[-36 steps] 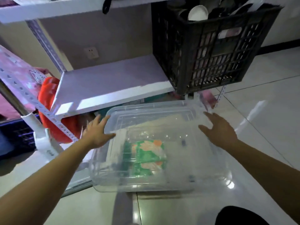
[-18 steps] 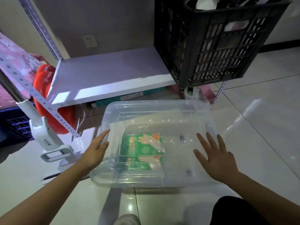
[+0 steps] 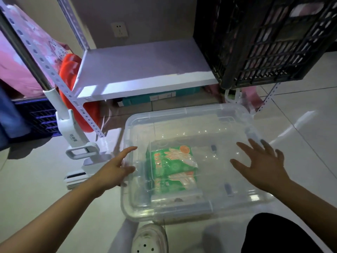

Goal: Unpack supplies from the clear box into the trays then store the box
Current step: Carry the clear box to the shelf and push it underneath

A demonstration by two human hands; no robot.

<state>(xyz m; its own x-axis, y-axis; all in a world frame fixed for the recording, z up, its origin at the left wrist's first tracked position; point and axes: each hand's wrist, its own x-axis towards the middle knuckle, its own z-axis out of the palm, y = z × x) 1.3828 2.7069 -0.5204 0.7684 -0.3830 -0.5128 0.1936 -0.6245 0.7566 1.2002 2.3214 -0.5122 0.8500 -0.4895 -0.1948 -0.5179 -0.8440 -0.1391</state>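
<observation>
The clear box (image 3: 191,117) sits on the floor with its lid on, right in front of me. Green packs of gloves (image 3: 173,170) show through the lid, lying left of the middle. My left hand (image 3: 116,168) is open at the box's left edge, fingers touching the rim. Above the right half of the lid is my right hand (image 3: 260,165), fingers spread, holding nothing. No trays are in view.
A white metal shelf (image 3: 142,70) stands behind the box, with a black slatted crate (image 3: 264,42) on its right end. A white appliance handle (image 3: 74,141) and a red bag (image 3: 71,70) are at the left. My white shoe (image 3: 149,240) is below the box.
The box has come toward me and down onto the floor, away from the shelf. My right hand moved from the box's far right side to over the lid.
</observation>
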